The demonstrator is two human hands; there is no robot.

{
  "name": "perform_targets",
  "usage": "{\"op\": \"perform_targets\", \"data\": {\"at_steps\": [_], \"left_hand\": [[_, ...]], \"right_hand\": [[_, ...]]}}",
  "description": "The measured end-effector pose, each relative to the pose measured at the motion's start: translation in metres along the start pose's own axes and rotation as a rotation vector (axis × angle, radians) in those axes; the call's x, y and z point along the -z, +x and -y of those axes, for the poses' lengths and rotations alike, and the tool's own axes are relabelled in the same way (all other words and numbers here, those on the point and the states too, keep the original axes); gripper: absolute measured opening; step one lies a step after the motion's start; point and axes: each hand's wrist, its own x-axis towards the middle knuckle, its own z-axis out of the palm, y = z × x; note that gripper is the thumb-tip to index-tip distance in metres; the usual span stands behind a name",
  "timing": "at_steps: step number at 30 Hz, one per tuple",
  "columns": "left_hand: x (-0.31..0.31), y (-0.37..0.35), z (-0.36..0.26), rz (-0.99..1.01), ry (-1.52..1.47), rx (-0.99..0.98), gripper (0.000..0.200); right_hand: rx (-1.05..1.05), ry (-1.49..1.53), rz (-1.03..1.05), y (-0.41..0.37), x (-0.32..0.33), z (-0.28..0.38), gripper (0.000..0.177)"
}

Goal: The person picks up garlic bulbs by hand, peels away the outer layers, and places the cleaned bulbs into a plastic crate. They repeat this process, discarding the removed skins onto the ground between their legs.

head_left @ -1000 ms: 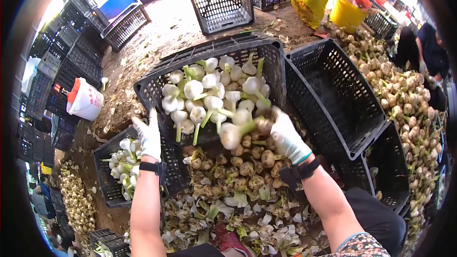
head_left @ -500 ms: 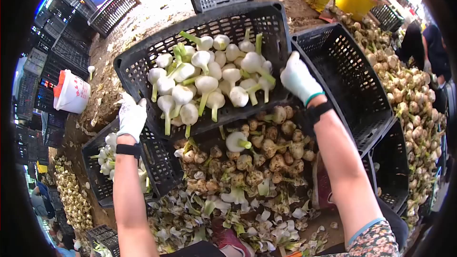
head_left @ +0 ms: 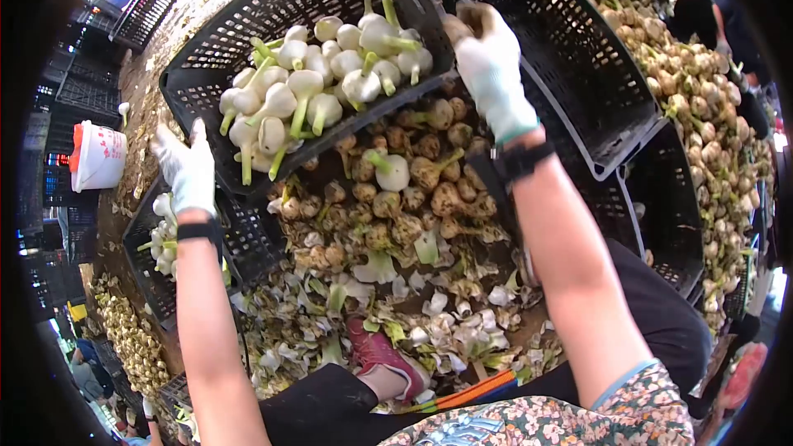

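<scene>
A black perforated crate (head_left: pixel 289 0) holds many white trimmed garlic bulbs (head_left: pixel 304 84) with green stems, resting tilted above a heap of soil-stained bulbs (head_left: pixel 413 198). My left hand (head_left: pixel 188 169), in a white glove, is beside the crate's left corner with thumb and fingers spread, holding nothing. At the crate's right end is my gloved right hand (head_left: pixel 494 70); its soiled fingers are bent and apart from the thumb, with nothing visible gripped. One cleaned white bulb (head_left: pixel 391 173) lies on the brown heap.
Empty black crates (head_left: pixel 570 41) stand at the right, beside a long garlic pile (head_left: pixel 702 116). Another crate with white bulbs (head_left: pixel 163 235) is at lower left. A white bucket (head_left: pixel 101 157) stands left. Peelings (head_left: pixel 446 322) surround a red shoe (head_left: pixel 384 355). Another person (head_left: pixel 739 37) is at far right.
The filled crate appears farther up and left as the view shifts. My left hand has come off its corner and spread; my right hand has loosened at its right end.
</scene>
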Motion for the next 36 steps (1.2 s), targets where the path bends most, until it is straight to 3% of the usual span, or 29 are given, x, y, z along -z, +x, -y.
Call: {"op": "perform_targets", "data": {"at_steps": [1, 2, 3, 4, 5, 6, 7, 8, 10, 12, 13, 14, 16, 17, 18, 20, 22, 23, 24, 25, 28, 30, 32, 34, 35, 36], "left_hand": [[0.025, -0.026, -0.026, -0.080, -0.174, -0.247, 0.039], [0.045, -0.052, -0.051, 0.027, -0.376, -0.423, 0.028], [0.054, -0.079, -0.067, 0.217, -0.422, -0.584, 0.019], [0.048, -0.113, -0.069, 0.670, -0.446, -0.525, 0.021], [0.036, -0.142, -0.064, 0.861, -0.387, -0.577, 0.032], [0.020, -0.168, -0.056, 0.841, -0.196, -0.627, 0.051], [0.005, -0.180, -0.050, 0.860, -0.159, -0.421, 0.060], [-0.016, -0.183, -0.045, 0.862, -0.120, -0.218, 0.070], [-0.064, -0.175, -0.033, 0.715, -0.002, -0.109, 0.083], [-0.114, -0.147, -0.022, 0.880, -0.068, 0.199, 0.104], [-0.129, -0.137, -0.028, 0.930, -0.044, 0.188, 0.104], [-0.139, -0.129, -0.033, 0.975, -0.017, 0.178, 0.104], [-0.182, -0.132, -0.017, 0.939, -0.032, 0.179, 0.096], [-0.196, -0.141, -0.009, 0.906, -0.049, 0.168, 0.088], [-0.204, -0.159, -0.009, 0.871, -0.066, 0.155, 0.080], [-0.222, -0.183, -0.013, 0.792, -0.101, 0.122, 0.064], [-0.236, -0.202, -0.005, 0.713, -0.135, 0.089, 0.049], [-0.217, -0.206, -0.028, 0.670, -0.284, 0.178, 0.042], [-0.193, -0.206, -0.058, 0.614, -0.433, 0.264, 0.036], [-0.177, -0.207, -0.071, 0.618, -0.434, 0.230, 0.033], [-0.135, -0.214, -0.077, 0.617, -0.503, 0.101, 0.029], [-0.107, -0.197, -0.055, 0.812, -0.465, 0.007, 0.039], [-0.084, -0.182, -0.023, 0.686, -0.318, -0.037, 0.044], [-0.104, -0.193, 0.028, 0.454, 0.072, -0.046, 0.044], [-0.121, -0.203, 0.059, 0.619, -0.035, -0.033, 0.049], [-0.132, -0.212, 0.075, 0.783, -0.141, -0.022, 0.054]], "right_hand": [[-0.099, 0.030, 0.021, -0.029, 0.008, -0.001, 0.043], [-0.193, 0.064, 0.041, -0.053, 0.012, -0.010, 0.037], [-0.142, -0.150, 0.162, -0.078, 0.009, -0.037, 0.038], [-0.098, -0.367, 0.278, -0.096, 0.008, -0.064, 0.039], [-0.158, -0.522, 0.354, -0.105, 0.004, -0.072, 0.041], [-0.226, -0.676, 0.444, -0.115, -0.002, -0.078, 0.043], [-0.267, -0.681, 0.492, -0.109, -0.007, -0.083, 0.050], [-0.134, -0.709, 0.335, -0.102, -0.018, -0.089, 0.055], [-0.233, -0.948, 0.557, -0.064, -0.027, -0.071, 0.057], [-0.231, -1.084, 0.587, -0.032, -0.054, -0.105, 0.058], [-0.321, -1.030, 0.644, -0.015, -0.053, -0.099, 0.057], [-0.170, -1.132, 0.777, 0.000, -0.068, -0.157, 0.052], [-0.178, -0.794, 0.836, 0.021, -0.073, -0.210, 0.045], [0.098, -0.902, 0.800, 0.024, -0.078, -0.223, 0.041], [0.103, -0.926, 0.736, 0.025, -0.083, -0.254, 0.040], [0.028, -1.044, 0.930, 0.018, -0.072, -0.225, 0.043], [0.069, -1.103, 0.929, -0.009, -0.072, -0.194, 0.049], [0.123, -1.026, 0.889, -0.022, -0.061, -0.188, 0.053], [0.047, -1.106, 0.978, -0.027, -0.061, -0.204, 0.054], [-0.038, -1.172, 1.131, -0.032, -0.055, -0.185, 0.055], [-0.143, -1.068, 1.002, -0.060, -0.024, -0.156, 0.053], [-0.240, -1.003, 0.996, -0.066, -0.009, -0.143, 0.051], [-0.274, -0.963, 0.966, -0.068, 0.003, -0.132, 0.051], [-0.301, -0.885, 0.738, -0.073, 0.013, -0.134, 0.050], [-0.332, -0.823, 0.702, -0.077, 0.020, -0.109, 0.053], [-0.135, -0.988, 0.700, -0.088, 0.023, -0.111, 0.051]]}}
